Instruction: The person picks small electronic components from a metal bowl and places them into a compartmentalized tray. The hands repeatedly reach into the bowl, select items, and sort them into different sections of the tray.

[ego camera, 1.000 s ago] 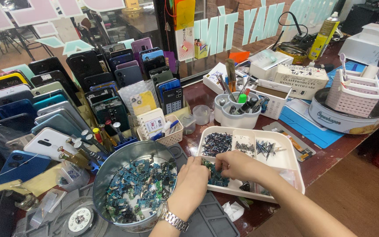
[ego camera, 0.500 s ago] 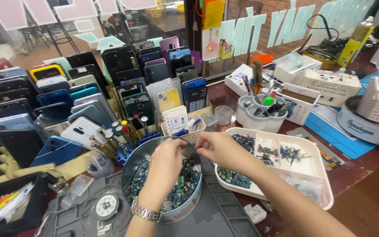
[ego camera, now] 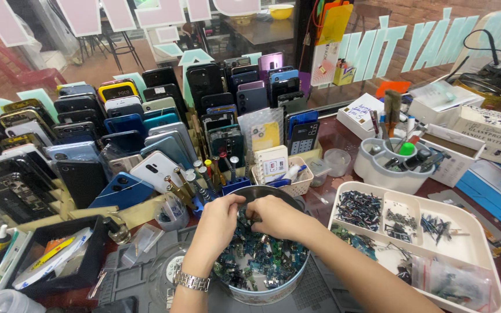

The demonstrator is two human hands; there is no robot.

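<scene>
Now both hands, the left hand (ego camera: 218, 217) and right hand (ego camera: 276, 215), have been brought from the white tray (ego camera: 482, 243) over the round tin (ego camera: 262, 293), fingers pinched among its small parts.

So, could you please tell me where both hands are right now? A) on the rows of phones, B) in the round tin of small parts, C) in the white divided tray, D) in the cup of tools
B: the left hand and right hand meet over the round tin, fingers down among its small parts.
</scene>
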